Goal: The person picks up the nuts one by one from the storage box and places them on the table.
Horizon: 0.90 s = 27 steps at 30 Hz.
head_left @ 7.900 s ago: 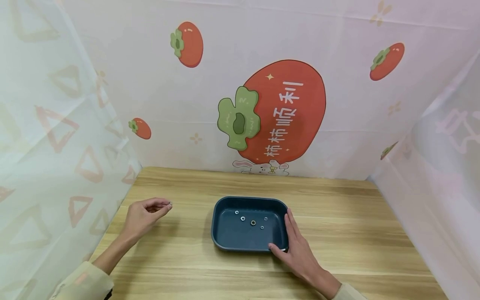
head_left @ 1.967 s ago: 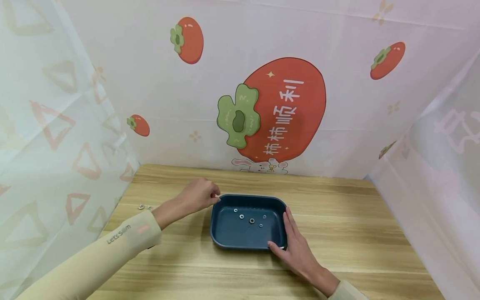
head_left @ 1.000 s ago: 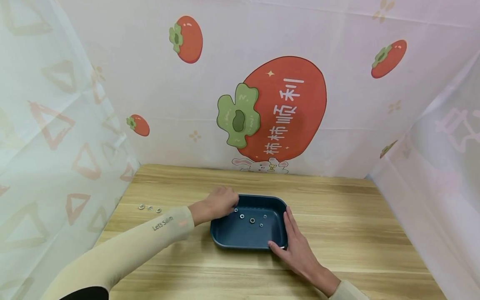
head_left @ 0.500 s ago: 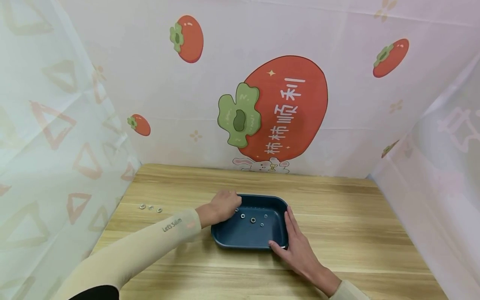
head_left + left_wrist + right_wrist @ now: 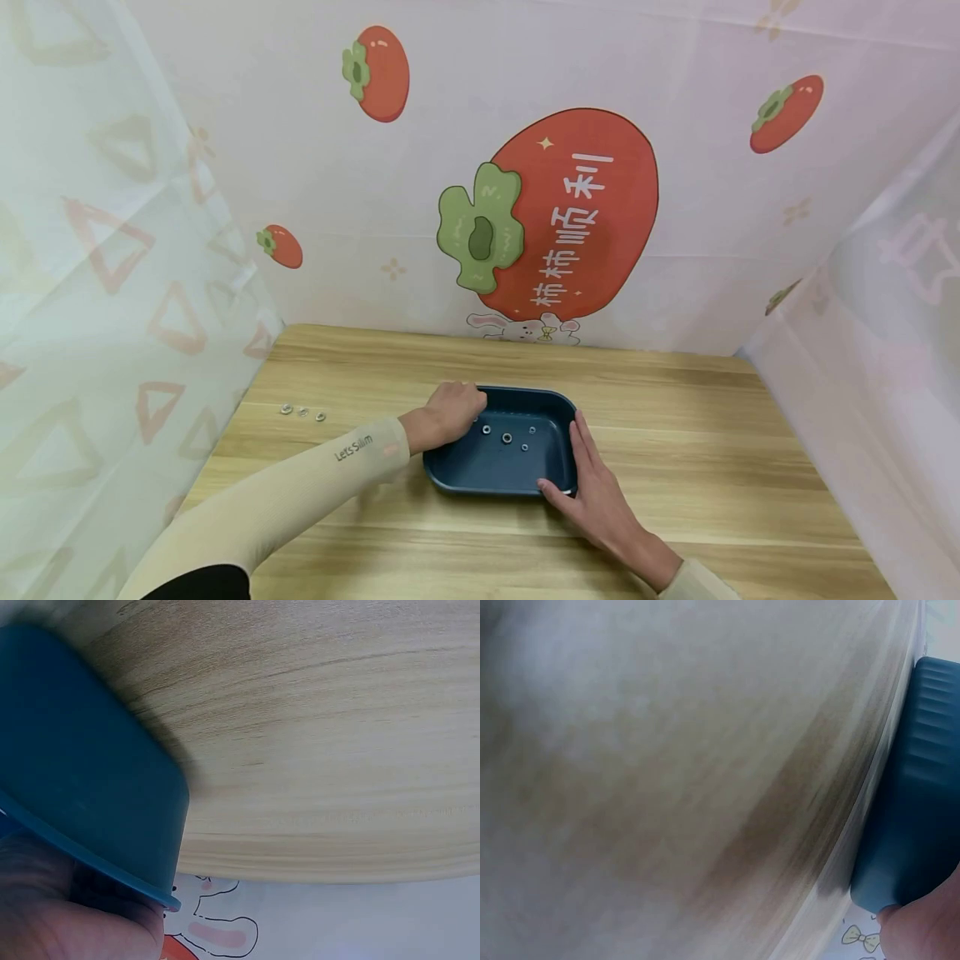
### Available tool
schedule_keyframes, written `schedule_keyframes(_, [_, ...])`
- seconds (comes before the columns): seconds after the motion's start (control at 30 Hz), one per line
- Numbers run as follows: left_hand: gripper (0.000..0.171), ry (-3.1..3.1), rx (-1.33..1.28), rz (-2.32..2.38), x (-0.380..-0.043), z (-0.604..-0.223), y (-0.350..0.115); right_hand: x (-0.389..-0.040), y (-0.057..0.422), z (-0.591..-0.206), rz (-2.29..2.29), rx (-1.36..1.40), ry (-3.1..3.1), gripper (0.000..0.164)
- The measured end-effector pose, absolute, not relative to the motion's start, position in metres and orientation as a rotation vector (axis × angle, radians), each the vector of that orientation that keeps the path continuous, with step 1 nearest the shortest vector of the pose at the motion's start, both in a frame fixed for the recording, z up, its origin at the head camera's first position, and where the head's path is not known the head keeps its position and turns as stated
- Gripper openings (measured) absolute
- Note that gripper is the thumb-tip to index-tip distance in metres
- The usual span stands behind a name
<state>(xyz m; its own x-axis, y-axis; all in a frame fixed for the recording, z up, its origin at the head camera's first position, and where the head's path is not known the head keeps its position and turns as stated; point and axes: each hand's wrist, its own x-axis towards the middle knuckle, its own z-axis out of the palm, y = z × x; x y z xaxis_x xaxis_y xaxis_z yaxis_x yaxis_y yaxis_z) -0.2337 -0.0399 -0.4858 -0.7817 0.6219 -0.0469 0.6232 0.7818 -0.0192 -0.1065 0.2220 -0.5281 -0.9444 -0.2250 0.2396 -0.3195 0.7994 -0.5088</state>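
Note:
In the head view a dark blue tray [image 5: 487, 483] holds several small metal nuts, one of them a darker, larger nut [image 5: 506, 438]. My left hand [image 5: 452, 412] reaches over its left rim into the far left corner, knuckles bent. The fingertips are hidden, so what they touch cannot be seen; a nut lies right beside them. The left wrist view shows that hand inside the tray wall [image 5: 97, 765]. At the right, my right hand [image 5: 600, 500] holds the tray's near right corner, thumb over the rim and fingers along the outer side wall.
A short row of nuts [image 5: 303, 412] lies on the wooden table [image 5: 675, 458] left of the tray. A white cloth backdrop [image 5: 337, 192] with printed persimmons stands behind the table, and more cloth hangs at both sides.
Earlier my left hand held a small nut at the table's left. It has since moved right into the tray's corner, then barely shifted. Nuts now lie in a row. The right hand stays put.

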Motion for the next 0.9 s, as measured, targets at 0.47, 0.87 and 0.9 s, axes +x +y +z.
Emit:
schedule_keyframes(0.47, [0.02, 2.916, 1.018, -0.039, -0.2328, -0.4858, -0.0394, -0.1059, 0.2215, -0.5282, 0.831, 0.427, -2.82, 0.1])
schedule_keyframes(0.87, [0.016, 2.92, 1.013, -0.069, -0.2317, -0.4843, -0.0388, -0.1064, 0.2216, -0.5272, 0.841, 0.423, -2.829, 0.1])
schedule_keyframes(0.9, [0.015, 2.916, 1.009, -0.07, -0.2314, -0.4839, -0.0387, -0.1062, 0.2217, -0.5271, 0.842, 0.422, -2.828, 0.101])
